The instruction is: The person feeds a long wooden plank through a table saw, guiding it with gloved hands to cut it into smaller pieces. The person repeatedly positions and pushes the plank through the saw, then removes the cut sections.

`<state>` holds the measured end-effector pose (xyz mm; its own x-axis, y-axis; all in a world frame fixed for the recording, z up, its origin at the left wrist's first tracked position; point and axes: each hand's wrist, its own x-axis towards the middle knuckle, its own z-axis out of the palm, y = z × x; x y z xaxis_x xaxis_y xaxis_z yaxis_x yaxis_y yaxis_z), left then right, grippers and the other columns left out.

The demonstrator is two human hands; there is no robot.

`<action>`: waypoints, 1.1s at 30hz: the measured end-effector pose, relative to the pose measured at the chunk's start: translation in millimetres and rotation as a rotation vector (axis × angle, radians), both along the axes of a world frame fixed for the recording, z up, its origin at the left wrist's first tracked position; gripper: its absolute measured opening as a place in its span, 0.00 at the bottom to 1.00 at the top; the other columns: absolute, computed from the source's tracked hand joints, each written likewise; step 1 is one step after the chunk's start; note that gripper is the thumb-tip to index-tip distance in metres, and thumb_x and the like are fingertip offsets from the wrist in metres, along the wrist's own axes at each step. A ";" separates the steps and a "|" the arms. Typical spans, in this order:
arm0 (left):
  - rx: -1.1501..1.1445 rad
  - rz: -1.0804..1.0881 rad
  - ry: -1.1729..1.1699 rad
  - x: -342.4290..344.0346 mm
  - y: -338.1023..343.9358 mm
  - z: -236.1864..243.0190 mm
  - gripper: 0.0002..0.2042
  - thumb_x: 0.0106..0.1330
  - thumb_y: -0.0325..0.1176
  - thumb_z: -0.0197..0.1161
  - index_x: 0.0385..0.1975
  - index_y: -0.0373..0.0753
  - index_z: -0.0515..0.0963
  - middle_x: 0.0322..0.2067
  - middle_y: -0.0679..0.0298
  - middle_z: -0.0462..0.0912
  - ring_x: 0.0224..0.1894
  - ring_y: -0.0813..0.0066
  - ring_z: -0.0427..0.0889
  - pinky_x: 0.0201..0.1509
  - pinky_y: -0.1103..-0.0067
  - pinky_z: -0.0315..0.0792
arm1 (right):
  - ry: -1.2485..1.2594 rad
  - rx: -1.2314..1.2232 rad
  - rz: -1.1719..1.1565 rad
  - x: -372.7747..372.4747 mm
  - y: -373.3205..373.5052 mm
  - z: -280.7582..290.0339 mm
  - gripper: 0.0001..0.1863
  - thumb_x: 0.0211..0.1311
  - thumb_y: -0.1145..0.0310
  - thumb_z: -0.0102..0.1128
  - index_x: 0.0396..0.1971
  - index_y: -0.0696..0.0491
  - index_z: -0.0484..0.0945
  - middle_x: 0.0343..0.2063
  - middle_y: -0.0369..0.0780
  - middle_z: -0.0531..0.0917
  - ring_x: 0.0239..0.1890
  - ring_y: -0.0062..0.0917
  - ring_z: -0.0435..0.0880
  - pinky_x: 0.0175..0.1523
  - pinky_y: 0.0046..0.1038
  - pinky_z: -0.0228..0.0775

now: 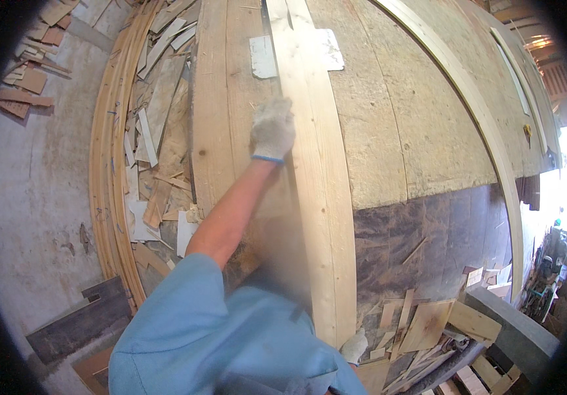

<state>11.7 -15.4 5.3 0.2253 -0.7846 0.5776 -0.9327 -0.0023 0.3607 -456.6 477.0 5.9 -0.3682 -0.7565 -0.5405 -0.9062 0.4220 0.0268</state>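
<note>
A long, pale wooden plank (323, 191) runs from the far edge of the view down to my body, with a thin line along its length. My left hand (273, 130), in a light knit glove with a blue cuff, is at the plank's left edge. Its fingers look curled against that edge, though their tips are partly hidden. Close to the plank's near end, on its right side, is my gloved right hand (354, 347). Most of it is hidden behind the plank and my blue clothing, so its fingers do not show clearly. A white flat piece (330, 50) lies under the plank's far part.
The plank lies over a broad wooden worktable (389, 125). A long strip (477, 108) curves along the right. Long thin battens (109, 131) and scrap wood (158, 125) lie left. More offcuts (428, 326) are at lower right, by a grey beam (514, 322).
</note>
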 end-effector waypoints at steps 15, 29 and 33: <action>0.035 -0.017 0.089 5.4 2.2 -0.1 0.11 0.70 0.31 0.60 0.47 0.39 0.85 0.48 0.53 0.87 0.53 0.50 0.84 0.62 0.60 0.75 | -0.219 -0.150 -0.230 34.8 -46.6 29.7 0.06 0.66 0.72 0.60 0.39 0.56 0.81 0.32 0.51 0.89 0.35 0.49 0.89 0.38 0.45 0.78; 0.045 -0.013 0.098 4.4 0.9 -0.5 0.11 0.69 0.30 0.60 0.47 0.38 0.85 0.48 0.54 0.87 0.53 0.49 0.84 0.62 0.59 0.75 | -0.061 -0.109 0.027 60.3 -83.3 28.7 0.12 0.68 0.72 0.55 0.48 0.60 0.77 0.30 0.54 0.86 0.35 0.53 0.86 0.41 0.52 0.76; 0.083 0.011 0.093 0.6 2.2 2.5 0.11 0.68 0.30 0.61 0.47 0.39 0.84 0.49 0.54 0.86 0.53 0.49 0.84 0.62 0.59 0.74 | -0.080 -0.108 0.098 63.4 -92.0 25.9 0.11 0.72 0.71 0.49 0.46 0.61 0.76 0.27 0.56 0.85 0.33 0.56 0.85 0.39 0.54 0.74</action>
<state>12.3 -13.1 7.9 0.2837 -0.8260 0.4870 -0.8948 -0.0456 0.4440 -393.2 385.0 31.8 -0.2491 -0.8419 -0.4787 -0.9405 0.3282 -0.0878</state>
